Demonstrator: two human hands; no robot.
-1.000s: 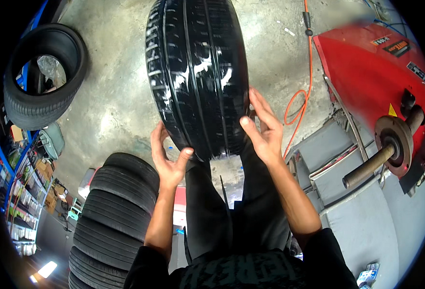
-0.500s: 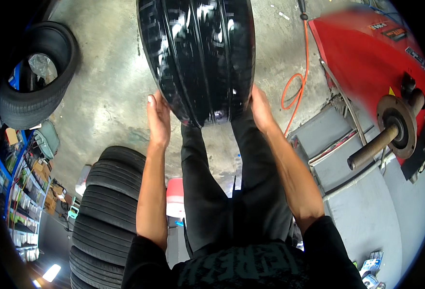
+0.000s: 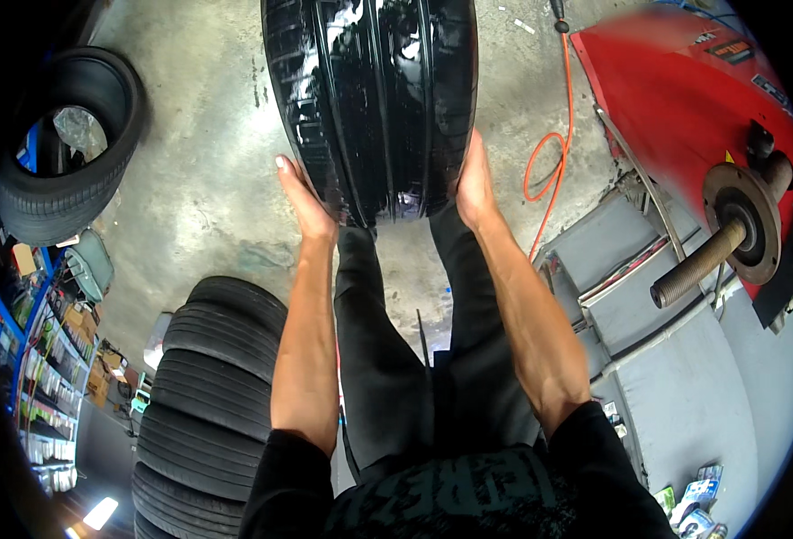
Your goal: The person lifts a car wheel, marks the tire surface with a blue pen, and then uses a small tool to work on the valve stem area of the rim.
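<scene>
- A black tyre (image 3: 374,108) is seen at 12 o'clock, its glossy, grooved tread in full view; its top is cut off by the upper edge of the view; whether its weight is borne by the floor (image 3: 199,135) cannot be told
- The tyre is flanked by both hands; its side toward 11 o'clock is touched by the left hand (image 3: 309,199), its side toward 1 o'clock by the right hand (image 3: 474,184)
- The left hand's fingers are partly hidden by the tyre; how far they are curled cannot be told
- The right hand's fingers are mostly hidden; whether they are clamped on the tyre or only laid against it cannot be told
- A tyre stack (image 3: 208,404) is placed at 8 o'clock, beside the left forearm (image 3: 305,359); another tyre (image 3: 64,198) is set near 10 o'clock
- A red machine (image 3: 675,99) is seen at 2 o'clock, its threaded shaft (image 3: 700,262) at 3 o'clock; an orange hose (image 3: 568,108) is looped between tyre and machine
- Laden shelves (image 3: 50,395) are seen between 8 and 9 o'clock
</scene>
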